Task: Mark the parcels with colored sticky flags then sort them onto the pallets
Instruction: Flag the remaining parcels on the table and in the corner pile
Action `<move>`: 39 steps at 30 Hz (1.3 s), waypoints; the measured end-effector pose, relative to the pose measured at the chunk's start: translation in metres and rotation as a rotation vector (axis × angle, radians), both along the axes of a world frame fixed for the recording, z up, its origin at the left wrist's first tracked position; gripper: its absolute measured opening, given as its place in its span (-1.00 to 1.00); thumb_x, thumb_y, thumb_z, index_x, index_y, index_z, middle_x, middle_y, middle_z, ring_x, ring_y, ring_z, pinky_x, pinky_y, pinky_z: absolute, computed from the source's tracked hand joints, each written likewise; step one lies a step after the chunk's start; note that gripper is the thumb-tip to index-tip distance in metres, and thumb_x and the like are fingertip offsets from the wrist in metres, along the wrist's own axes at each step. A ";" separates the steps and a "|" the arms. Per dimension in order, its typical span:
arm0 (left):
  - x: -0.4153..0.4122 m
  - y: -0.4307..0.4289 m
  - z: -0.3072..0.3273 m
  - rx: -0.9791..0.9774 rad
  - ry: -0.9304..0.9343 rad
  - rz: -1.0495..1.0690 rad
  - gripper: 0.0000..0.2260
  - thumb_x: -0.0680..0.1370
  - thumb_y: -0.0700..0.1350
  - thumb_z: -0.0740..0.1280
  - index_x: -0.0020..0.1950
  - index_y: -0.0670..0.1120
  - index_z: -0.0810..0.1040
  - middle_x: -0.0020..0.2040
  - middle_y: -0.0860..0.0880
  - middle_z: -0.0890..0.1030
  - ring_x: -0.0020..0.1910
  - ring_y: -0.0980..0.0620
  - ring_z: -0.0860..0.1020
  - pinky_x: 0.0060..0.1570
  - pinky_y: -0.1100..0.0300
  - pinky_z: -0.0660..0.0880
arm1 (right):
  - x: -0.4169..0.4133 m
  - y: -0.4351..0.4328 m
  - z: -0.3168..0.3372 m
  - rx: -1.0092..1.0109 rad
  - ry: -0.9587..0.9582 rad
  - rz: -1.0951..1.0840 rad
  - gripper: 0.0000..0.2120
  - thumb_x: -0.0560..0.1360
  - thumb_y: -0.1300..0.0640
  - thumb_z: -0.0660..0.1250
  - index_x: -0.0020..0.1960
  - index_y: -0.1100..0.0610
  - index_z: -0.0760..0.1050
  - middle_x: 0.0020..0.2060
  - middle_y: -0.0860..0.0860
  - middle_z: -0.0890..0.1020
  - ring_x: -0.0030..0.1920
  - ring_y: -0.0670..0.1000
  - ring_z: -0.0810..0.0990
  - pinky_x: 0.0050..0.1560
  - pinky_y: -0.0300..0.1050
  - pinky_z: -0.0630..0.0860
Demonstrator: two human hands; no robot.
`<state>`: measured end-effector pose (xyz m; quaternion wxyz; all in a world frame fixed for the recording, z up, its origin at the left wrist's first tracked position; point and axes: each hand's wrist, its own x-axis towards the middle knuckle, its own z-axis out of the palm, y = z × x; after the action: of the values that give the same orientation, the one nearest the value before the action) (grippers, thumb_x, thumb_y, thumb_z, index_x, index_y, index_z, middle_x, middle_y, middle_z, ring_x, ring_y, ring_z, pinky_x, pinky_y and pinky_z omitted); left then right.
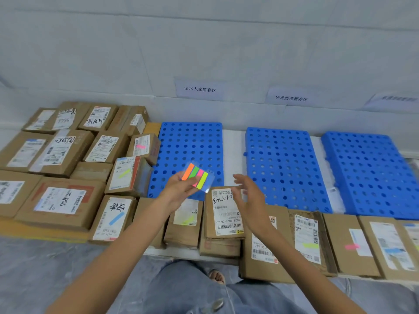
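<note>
- The card of sticky flags (196, 177), a clear sheet with orange, green, pink and yellow strips, is held up in front of the left blue pallet (190, 143).
- The left hand (179, 189) pinches the card's lower edge between thumb and fingers.
- The right hand (247, 196) is open, with fingers spread and relaxed, and holds nothing. It hovers just above a labelled parcel (223, 214) that lies on top of another box.
- The front row of parcels (344, 243) runs to the right; some carry a pink or yellow-green flag.
- The stacked parcels (61, 155) fill the left side; a few carry pink, yellow or blue flags.
- The middle pallet (281, 164) and right pallet (371, 168) lie along the wall, under paper signs (199, 89).
</note>
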<state>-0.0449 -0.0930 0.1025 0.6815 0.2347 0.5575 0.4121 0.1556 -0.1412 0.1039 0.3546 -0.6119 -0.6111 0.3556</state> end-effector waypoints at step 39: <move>0.020 -0.050 0.047 0.129 -0.021 -0.256 -0.81 0.54 -0.20 0.32 0.14 -0.16 0.55 0.04 -0.13 0.67 0.00 -0.05 0.65 0.08 0.11 0.58 | 0.016 0.014 0.020 0.470 -0.249 0.296 -0.53 0.38 -0.22 0.31 0.18 0.01 0.57 0.07 -0.07 0.54 0.15 -0.13 0.38 0.18 -0.30 0.27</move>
<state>-0.0250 -0.1427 0.1493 0.7179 0.3427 0.4882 0.3590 0.1715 -0.1275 0.1239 0.3530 -0.4564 -0.7979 0.1745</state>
